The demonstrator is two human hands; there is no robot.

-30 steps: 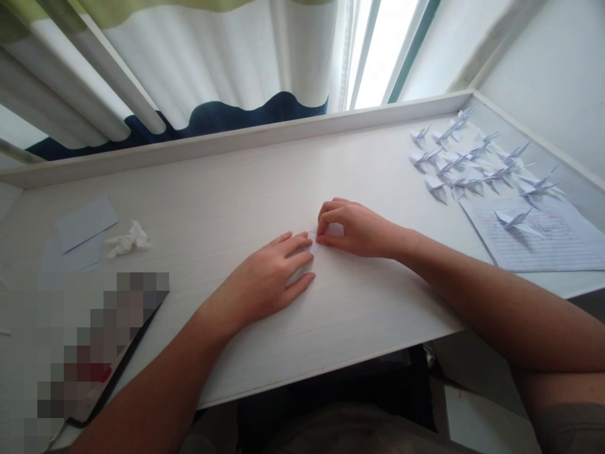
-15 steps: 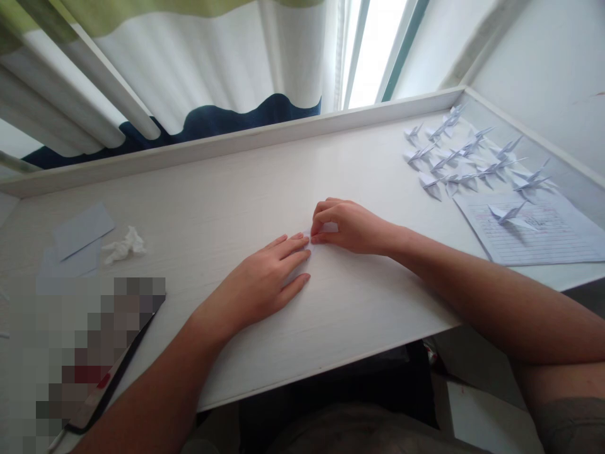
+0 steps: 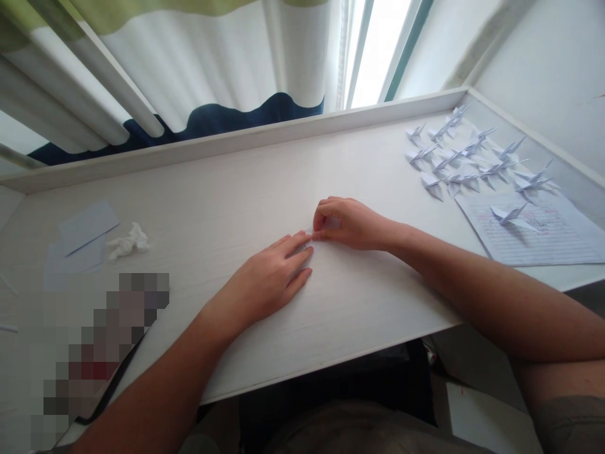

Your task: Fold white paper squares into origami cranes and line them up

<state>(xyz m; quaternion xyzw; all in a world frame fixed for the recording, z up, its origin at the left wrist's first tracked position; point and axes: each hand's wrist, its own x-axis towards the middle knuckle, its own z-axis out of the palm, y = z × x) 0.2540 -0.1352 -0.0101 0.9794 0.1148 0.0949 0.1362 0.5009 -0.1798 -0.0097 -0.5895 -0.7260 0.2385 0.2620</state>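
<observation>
Curtains banded in green, white and navy [image 3: 212,57] hang beyond the far edge of the white wooden table [image 3: 189,189]. At mid-table, between far and front edges, lies a small folded piece of white paper [image 3: 314,243]. Left hand [image 3: 271,274]: palm down, fingers extended and slightly spread, tips touching the piece. Right hand [image 3: 354,222]: thumb and forefinger pinched on it, contact partly hidden. White folded-paper cranes [image 3: 432,184] stand toward the far right corner.

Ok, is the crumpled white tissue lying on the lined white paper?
No, the crumpled white tissue lies on the white desk, beside plain white paper sheets.
</observation>
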